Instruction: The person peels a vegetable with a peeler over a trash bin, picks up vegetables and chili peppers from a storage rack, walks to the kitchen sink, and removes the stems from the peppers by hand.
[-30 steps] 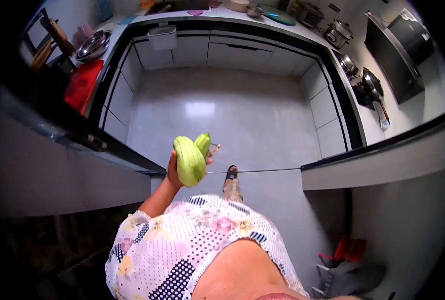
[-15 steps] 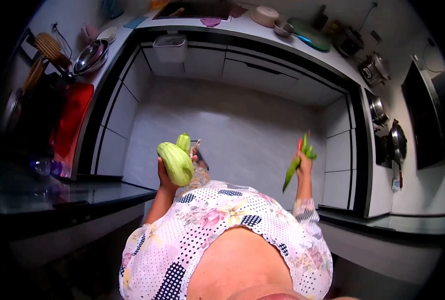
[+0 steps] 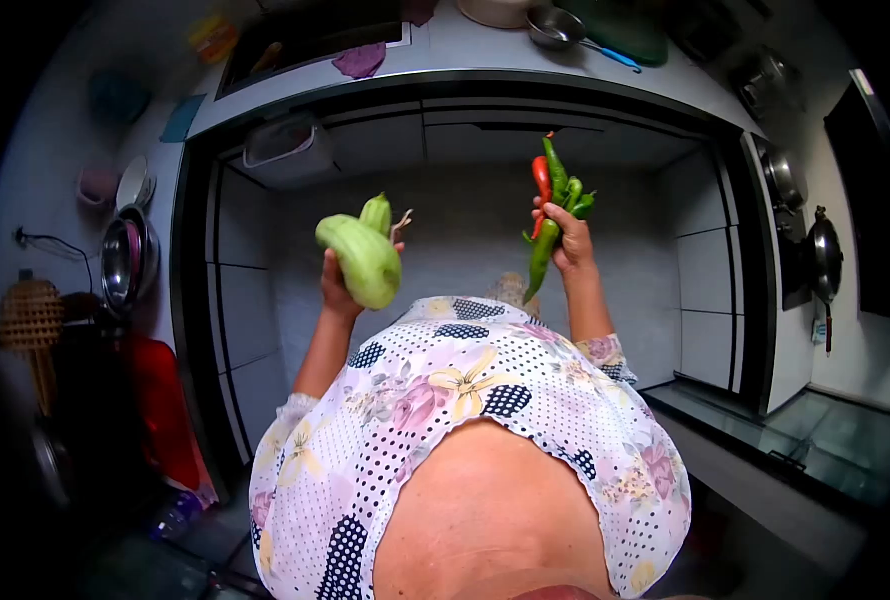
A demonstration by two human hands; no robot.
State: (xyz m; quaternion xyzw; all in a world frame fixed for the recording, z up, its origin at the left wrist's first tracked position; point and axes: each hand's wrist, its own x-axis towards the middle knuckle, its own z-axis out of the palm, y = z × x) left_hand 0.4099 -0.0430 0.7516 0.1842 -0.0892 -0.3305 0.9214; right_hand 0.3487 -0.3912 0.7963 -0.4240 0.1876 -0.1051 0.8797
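A person in a floral and polka-dot blouse [image 3: 475, 375] stands in a kitchen, seen from above through a wide round lens. Both hands reach out ahead of the blouse, well apart.

Ahead and to the left of the blouse, the left hand [image 3: 340, 288] cradles a large pale green gourd [image 3: 357, 258], its fingers wrapped around it and partly hidden behind. A smaller green gourd [image 3: 376, 213] stands upright just behind the large one, and a thin tan stalk [image 3: 402, 226] pokes out beside it.

Ahead and to the right of the blouse, the right hand [image 3: 572, 243] has its fingers closed around a bunch of long peppers: one red pepper [image 3: 541, 180] and several green peppers [image 3: 555, 168], most pointing up and away, one hanging down below the hand.

Far ahead of the blouse runs a white tabletop [image 3: 465, 55], bearing a purple cloth [image 3: 361, 60] and a small metal pan [image 3: 555, 28] with a blue handle. Well to the blouse's right is a dark wok [image 3: 825, 250]; well to its left, a shiny metal bowl [image 3: 120, 258] and a red sheet [image 3: 172, 415].
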